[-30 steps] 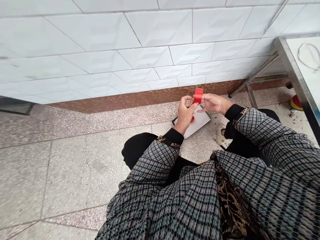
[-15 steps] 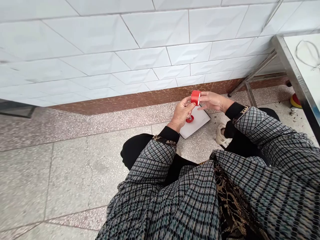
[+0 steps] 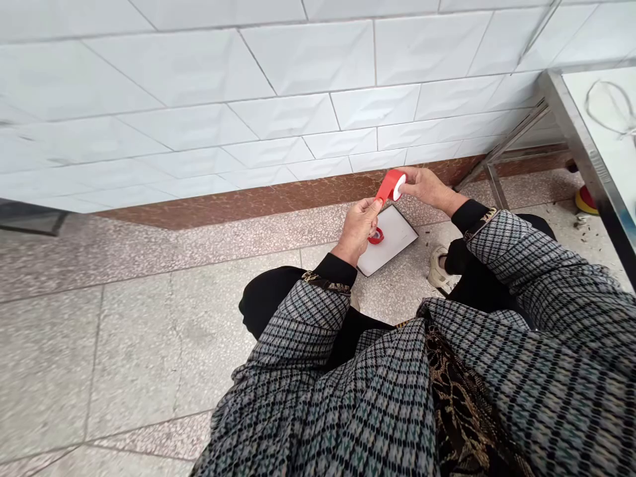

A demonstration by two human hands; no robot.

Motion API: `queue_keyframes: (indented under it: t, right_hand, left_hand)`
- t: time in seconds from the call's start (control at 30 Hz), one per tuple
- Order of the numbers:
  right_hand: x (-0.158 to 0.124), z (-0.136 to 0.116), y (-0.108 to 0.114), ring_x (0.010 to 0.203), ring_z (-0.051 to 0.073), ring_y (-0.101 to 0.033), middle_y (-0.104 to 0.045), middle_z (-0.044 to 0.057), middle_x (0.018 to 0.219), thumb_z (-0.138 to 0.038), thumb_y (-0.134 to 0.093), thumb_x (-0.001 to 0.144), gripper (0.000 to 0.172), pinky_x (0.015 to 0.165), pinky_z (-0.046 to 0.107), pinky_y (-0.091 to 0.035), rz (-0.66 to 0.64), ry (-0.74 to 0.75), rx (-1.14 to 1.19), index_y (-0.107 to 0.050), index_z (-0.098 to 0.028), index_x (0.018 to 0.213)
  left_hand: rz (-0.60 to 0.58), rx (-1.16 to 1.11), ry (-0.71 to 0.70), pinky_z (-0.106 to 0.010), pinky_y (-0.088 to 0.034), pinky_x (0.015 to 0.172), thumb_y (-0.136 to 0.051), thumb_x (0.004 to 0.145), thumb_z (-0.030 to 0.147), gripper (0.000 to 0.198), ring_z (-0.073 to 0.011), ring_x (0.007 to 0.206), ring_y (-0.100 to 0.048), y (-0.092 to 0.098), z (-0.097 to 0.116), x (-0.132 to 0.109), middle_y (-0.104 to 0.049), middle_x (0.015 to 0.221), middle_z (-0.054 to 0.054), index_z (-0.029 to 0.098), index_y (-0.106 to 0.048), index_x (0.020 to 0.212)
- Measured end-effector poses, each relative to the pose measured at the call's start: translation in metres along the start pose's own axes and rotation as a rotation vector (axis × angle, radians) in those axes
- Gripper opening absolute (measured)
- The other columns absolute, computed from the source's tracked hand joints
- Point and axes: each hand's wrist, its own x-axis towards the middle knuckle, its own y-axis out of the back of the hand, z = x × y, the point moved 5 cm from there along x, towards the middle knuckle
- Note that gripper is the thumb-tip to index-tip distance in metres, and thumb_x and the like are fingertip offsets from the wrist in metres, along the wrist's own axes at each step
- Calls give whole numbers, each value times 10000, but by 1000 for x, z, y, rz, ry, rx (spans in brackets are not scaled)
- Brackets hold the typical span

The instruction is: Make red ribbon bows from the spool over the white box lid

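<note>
A roll of red tape (image 3: 395, 185) with a white core is held in my right hand (image 3: 426, 187), whose fingertips press its side. A short red strip (image 3: 383, 189) runs from the roll down to my left hand (image 3: 358, 229), pinched between its fingers. Below my hands lies a white board with a dark edge (image 3: 397, 235), partly hidden by my left hand. On it sits a small red ring with a white centre (image 3: 376, 236), probably another tape roll.
White tiled wall (image 3: 278, 112) with a brown skirting (image 3: 278, 199) lies just beyond the board. A steel-edged table (image 3: 591, 146) stands at the right, above a red and yellow object (image 3: 586, 201). My patterned sleeves and dark-clad knees fill the lower view, with a white shoe (image 3: 438, 270) by the board.
The tape roll has moved up and to the right, and my hands have drawn slightly apart. The red strip now stretches at a slant between them.
</note>
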Motion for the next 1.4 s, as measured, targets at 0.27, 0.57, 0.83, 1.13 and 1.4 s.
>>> queue_keyframes:
  t: [0.27,0.57,0.83,1.13,1.4]
  right_hand:
    - [3,0,-5,851,203,-677,-778,-6,841,-215,-752,708,204,910,348,-571,-3,-63,211,-801,-195,905]
    - [-11,-11,-24,849,198,-627,-730,-9,795,-274,-755,698,128,924,354,-524,-2,-215,349,-725,-211,805]
    - [-7,-10,-21,876,200,-623,-719,-10,808,-241,-739,662,134,971,364,-511,19,-200,331,-696,-210,785]
    - [-23,0,-35,1040,242,-657,-780,20,967,-357,-860,666,319,1073,480,-484,-7,-428,513,-736,-224,927]
    - [-20,5,-35,1070,250,-666,-805,21,965,-321,-845,665,304,1085,474,-481,45,-434,516,-745,-230,938]
  left_hand:
    - [-93,-17,-47,-193,-160,429,-826,955,388,377,-22,394,-229,-3,6,-3,-382,496,104,195,-582,742]
    - [-63,-10,-23,-199,-178,436,-832,961,395,361,-26,391,-227,-8,3,-2,-382,469,107,190,-620,753]
    - [-26,-67,-96,-204,-167,417,-800,990,403,407,-31,399,-244,-8,7,-5,-407,505,98,208,-553,732]
    - [-25,-25,-53,-195,-214,423,-812,979,345,326,-28,389,-275,-9,-2,-1,-469,505,99,197,-597,783]
    - [-21,-45,-87,-197,-228,431,-793,986,330,301,-27,400,-300,-13,1,-6,-482,513,89,187,-627,779]
